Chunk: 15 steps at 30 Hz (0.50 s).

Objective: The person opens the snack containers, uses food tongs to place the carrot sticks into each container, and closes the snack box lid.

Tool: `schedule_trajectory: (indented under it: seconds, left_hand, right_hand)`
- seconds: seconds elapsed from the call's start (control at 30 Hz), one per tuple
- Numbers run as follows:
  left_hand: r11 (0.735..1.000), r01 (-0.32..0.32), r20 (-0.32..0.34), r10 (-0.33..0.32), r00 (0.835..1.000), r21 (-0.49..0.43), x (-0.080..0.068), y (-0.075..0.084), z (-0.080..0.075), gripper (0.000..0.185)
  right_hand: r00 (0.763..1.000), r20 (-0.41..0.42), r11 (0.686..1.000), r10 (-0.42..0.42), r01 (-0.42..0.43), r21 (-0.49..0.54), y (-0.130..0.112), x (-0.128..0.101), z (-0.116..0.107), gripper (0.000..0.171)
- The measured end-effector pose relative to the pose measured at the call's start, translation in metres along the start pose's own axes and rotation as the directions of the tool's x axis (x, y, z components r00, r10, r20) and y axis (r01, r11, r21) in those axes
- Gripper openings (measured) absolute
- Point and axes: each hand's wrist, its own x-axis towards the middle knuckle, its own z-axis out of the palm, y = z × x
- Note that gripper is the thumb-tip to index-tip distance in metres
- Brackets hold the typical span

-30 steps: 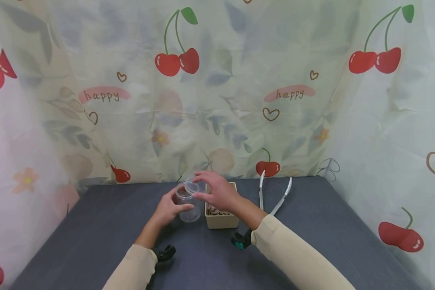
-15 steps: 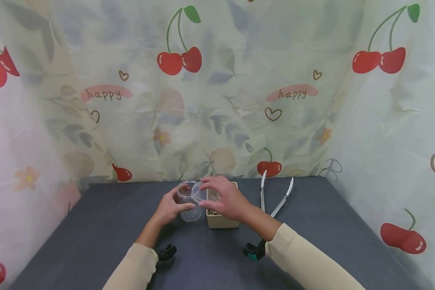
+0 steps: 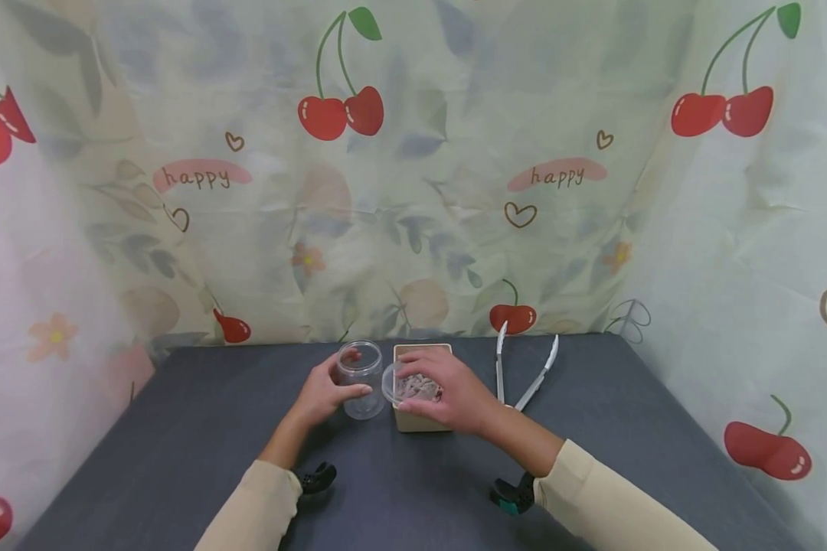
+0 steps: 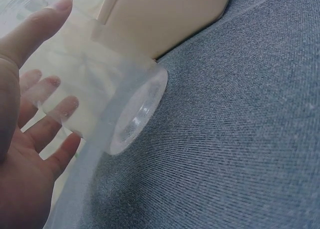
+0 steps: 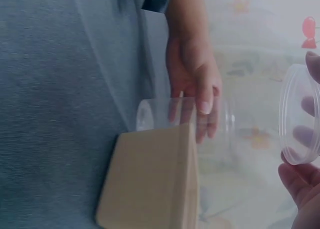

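A clear plastic jar [image 3: 360, 377] stands upright and lidless on the dark table [image 3: 200, 428]. My left hand [image 3: 324, 392] grips its side; the left wrist view shows the jar [image 4: 100, 104] with my fingers [image 4: 35, 31] curled round it. My right hand [image 3: 448, 390] holds the jar's clear round lid [image 3: 390, 383] just above a beige box [image 3: 420, 417] of small brownish pieces, right of the jar. In the right wrist view the lid [image 5: 299, 114] is pinched at its edge by my fingertips [image 5: 300, 181], next to the jar [image 5: 185, 119] and the box [image 5: 150, 181].
A pair of white tongs [image 3: 520, 367] lies on the table right of the box. A cherry-print curtain [image 3: 413, 168] hangs close behind and at both sides. The table's front left and right areas are bare grey cloth.
My right hand has lifted the lid off the jar and carried it right and down, over the beige box. The left hand stays on the jar.
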Motion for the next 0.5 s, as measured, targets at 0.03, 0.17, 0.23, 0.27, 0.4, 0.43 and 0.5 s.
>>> schedule_trajectory:
  seconds: [0.03, 0.17, 0.23, 0.27, 0.4, 0.43, 0.5]
  left_hand:
    - [1.000, 0.005, -0.001, -0.005, 1.000, 0.003, 0.000, 0.000, 0.000, 0.068]
    - [1.000, 0.007, -0.003, -0.007, 1.000, 0.006, -0.001, 0.001, 0.000, 0.071]
    - [1.000, 0.000, -0.005, 0.000, 1.000, 0.003, -0.001, 0.001, 0.000, 0.072]
    - [1.000, -0.003, -0.008, 0.003, 1.000, 0.004, 0.000, 0.000, 0.000, 0.072]
    - [1.000, -0.007, -0.013, 0.007, 1.000, 0.005, -0.001, 0.000, 0.001, 0.071]
    - [1.000, -0.007, -0.015, 0.007, 1.000, -0.003, -0.001, 0.000, 0.001, 0.071]
    - [1.000, -0.011, -0.015, 0.011, 1.000, -0.012, -0.001, 0.000, 0.002, 0.072]
  right_hand:
    - [1.000, 0.003, 1.000, -0.001, 0.001, 0.001, 0.000, -0.003, 0.000, 0.037]
    - [1.000, 0.007, 1.000, -0.013, 0.013, 0.011, 0.002, -0.017, 0.004, 0.036]
    - [1.000, 0.009, 1.000, -0.018, 0.018, 0.020, 0.004, -0.023, 0.007, 0.035]
    - [1.000, 0.009, 1.000, -0.020, 0.020, 0.024, 0.005, -0.026, 0.008, 0.035]
    - [1.000, 0.019, 0.999, -0.023, 0.022, 0.043, 0.008, -0.038, 0.013, 0.035]
    - [0.999, 0.020, 0.998, -0.025, 0.024, 0.050, 0.007, -0.040, 0.013, 0.035]
    - [0.999, 0.025, 0.998, -0.031, 0.029, 0.061, 0.008, -0.045, 0.015, 0.034]
